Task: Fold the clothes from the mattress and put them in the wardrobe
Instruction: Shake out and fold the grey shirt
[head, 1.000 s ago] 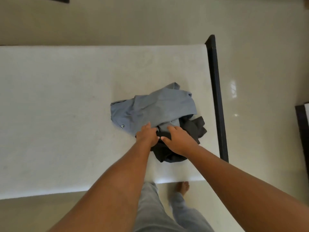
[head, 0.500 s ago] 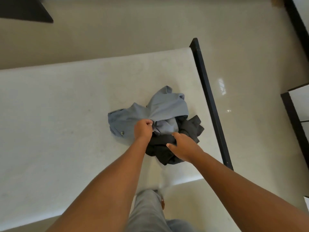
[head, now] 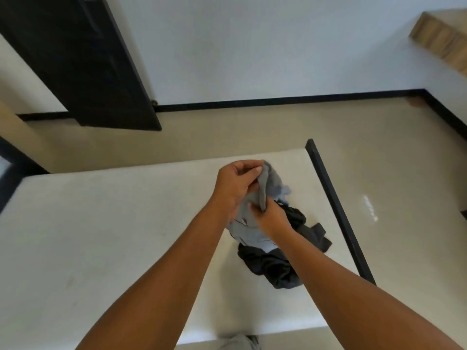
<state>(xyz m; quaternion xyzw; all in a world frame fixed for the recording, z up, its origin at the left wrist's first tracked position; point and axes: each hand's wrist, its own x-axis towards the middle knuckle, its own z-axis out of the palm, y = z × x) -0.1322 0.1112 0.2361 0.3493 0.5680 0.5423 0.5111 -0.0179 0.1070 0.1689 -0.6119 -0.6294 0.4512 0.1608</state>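
Cloth has left the pile: half a second ago the blue-grey shirt (head: 274,184) lay bunched on the mattress (head: 113,236), and now both hands have raised it above the bed. The left hand (head: 235,188) pinches its top edge between thumb and curled fingers; the right hand (head: 271,219) grips a fold lower down. The dark garment (head: 275,269) stays heaped beneath, near the black bed rail (head: 336,205). Folding can likely begin. No wardrobe shows plainly, so nothing looks stored yet.
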